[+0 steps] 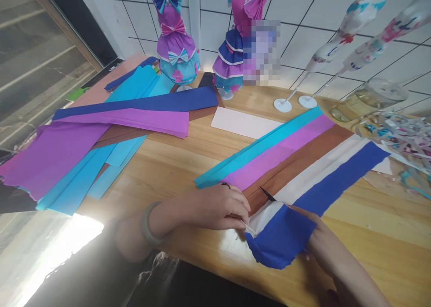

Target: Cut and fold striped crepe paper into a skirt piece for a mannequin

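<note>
On the right lay the striped sheet [296, 159]; I judged it light, soft, best taken by its edge. The left hand [218, 206] pinched its near end; the right hand [319, 230], fingers partly behind the blue flap [281, 237], held I could not tell what.

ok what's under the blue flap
The right hand goes under the blue flap; most of its fingers are covered. A dark blade pokes out past the far edge; the rest cannot be seen.
</note>
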Demonstrator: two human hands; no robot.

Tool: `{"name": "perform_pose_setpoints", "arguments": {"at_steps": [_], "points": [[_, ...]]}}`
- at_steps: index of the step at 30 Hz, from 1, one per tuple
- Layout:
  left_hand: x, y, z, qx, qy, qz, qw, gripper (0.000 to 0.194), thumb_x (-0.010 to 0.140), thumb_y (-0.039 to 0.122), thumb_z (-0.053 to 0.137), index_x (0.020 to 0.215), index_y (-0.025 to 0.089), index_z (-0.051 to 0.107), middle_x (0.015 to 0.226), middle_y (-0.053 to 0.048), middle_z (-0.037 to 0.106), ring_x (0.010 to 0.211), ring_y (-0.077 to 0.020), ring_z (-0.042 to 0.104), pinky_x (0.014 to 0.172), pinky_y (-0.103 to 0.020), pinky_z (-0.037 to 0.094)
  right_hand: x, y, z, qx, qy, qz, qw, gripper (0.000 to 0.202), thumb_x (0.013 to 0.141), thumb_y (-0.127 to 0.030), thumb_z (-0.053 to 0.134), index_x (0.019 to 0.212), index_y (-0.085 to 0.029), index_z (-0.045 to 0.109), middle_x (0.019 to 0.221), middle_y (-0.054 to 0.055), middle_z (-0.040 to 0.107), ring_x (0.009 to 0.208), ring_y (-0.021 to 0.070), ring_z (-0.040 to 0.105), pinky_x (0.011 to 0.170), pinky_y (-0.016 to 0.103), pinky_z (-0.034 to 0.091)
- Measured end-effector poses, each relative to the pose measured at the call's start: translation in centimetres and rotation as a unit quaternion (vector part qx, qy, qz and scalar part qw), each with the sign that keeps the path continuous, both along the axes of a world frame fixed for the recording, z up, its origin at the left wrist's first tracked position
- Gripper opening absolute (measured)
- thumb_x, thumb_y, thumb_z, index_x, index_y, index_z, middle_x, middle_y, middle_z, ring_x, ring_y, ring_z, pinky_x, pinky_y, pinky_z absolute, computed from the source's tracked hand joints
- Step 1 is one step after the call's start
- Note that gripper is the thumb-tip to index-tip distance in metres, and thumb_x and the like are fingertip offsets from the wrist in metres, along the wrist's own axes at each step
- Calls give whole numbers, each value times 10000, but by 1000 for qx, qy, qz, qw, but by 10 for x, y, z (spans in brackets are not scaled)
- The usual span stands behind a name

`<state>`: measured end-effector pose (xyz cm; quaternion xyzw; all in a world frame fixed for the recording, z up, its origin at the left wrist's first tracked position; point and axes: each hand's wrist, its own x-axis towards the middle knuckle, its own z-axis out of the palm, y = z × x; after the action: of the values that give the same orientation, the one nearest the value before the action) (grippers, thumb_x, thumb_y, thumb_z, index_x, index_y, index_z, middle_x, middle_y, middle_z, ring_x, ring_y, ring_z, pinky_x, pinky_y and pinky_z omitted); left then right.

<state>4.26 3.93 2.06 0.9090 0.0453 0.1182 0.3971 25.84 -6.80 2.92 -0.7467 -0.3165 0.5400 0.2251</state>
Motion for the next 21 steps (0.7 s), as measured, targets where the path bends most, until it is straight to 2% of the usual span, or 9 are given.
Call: {"name": "perform_pose_setpoints", "arguments": {"at_steps": [7, 12, 17, 21], "points": [[0, 0, 0, -3, 1, -1, 1000, 154, 886, 242, 538, 823, 160, 653, 979, -53, 677, 974, -156, 592, 908, -274, 387, -2, 0, 0, 6, -9, 1, 1000, 193, 633, -334, 520, 739, -202, 613, 401, -50, 417, 328, 88, 343, 329, 218, 264], [0, 0, 0, -9, 4, -1, 1000, 133, 876, 243, 554, 827, 166, 651, 972, -43, 678, 961, -153, 595, 903, -272, 388, -3, 1, 2, 0, -11, 8, 1000, 130, 606, -285, 473, 661, -213, 567, 426, -51, 415, 352, 89, 350, 333, 210, 258], [0, 0, 0, -9, 4, -1, 1000, 125, 873, 237, 559, 831, 168, 655, 975, -44, 679, 951, -150, 597, 908, -274, 381, -3, 2, 2, -8, -6, 8, 1000, 231, 586, -284, 459, 771, -206, 572, 423, -73, 388, 362, 95, 347, 337, 209, 249], [0, 0, 0, -10, 7, -1, 1000, 123, 872, 238, 559, 832, 172, 654, 979, -48, 678, 949, -149, 597, 912, -275, 379, -2, 1, 2, 0, -2, 20, 1000, 176, 601, -280, 473, 734, -206, 560, 437, -67, 388, 372, 89, 341, 340, 206, 250]]}}
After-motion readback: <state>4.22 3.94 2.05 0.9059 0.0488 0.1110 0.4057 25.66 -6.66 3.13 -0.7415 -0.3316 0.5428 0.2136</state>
